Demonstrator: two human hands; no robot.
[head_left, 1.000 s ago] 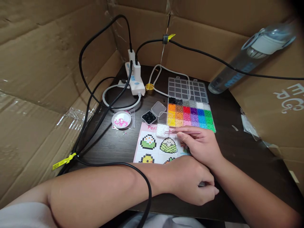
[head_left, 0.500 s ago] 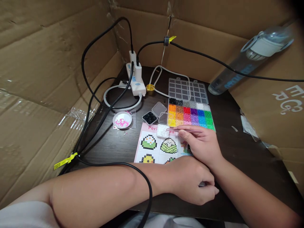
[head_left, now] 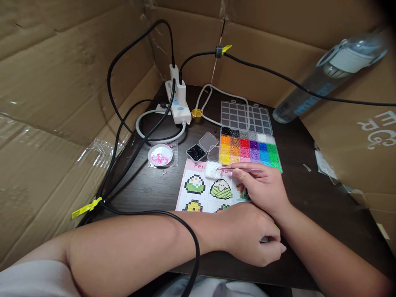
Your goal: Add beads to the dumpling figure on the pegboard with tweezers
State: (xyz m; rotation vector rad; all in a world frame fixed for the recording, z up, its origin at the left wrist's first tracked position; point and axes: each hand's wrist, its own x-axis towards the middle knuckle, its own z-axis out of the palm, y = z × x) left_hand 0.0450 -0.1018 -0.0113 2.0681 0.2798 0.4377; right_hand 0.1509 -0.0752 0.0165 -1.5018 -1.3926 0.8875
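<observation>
My right hand (head_left: 262, 187) pinches thin metal tweezers (head_left: 239, 169), whose tips reach left into a small clear box of white beads (head_left: 213, 169). That box rests on a pink pattern sheet (head_left: 201, 187) printed with pixel pictures. My left hand (head_left: 250, 235) lies curled near the table's front edge, its fingers pressed on something pale and mostly hidden beneath them. Just behind the tweezers stands the open bead organiser (head_left: 249, 150) with many coloured compartments.
A small box of black beads (head_left: 196, 152) and a white dish of pink beads (head_left: 160, 155) sit left of the organiser. A power strip (head_left: 177, 103) with black and white cables, a gold cap (head_left: 196, 113) and a leaning bottle (head_left: 328, 78) stand behind. Cardboard walls surround the table.
The tweezers and my right hand lifted slightly towards the white bead box. The view drifted a little; my left hand stayed put.
</observation>
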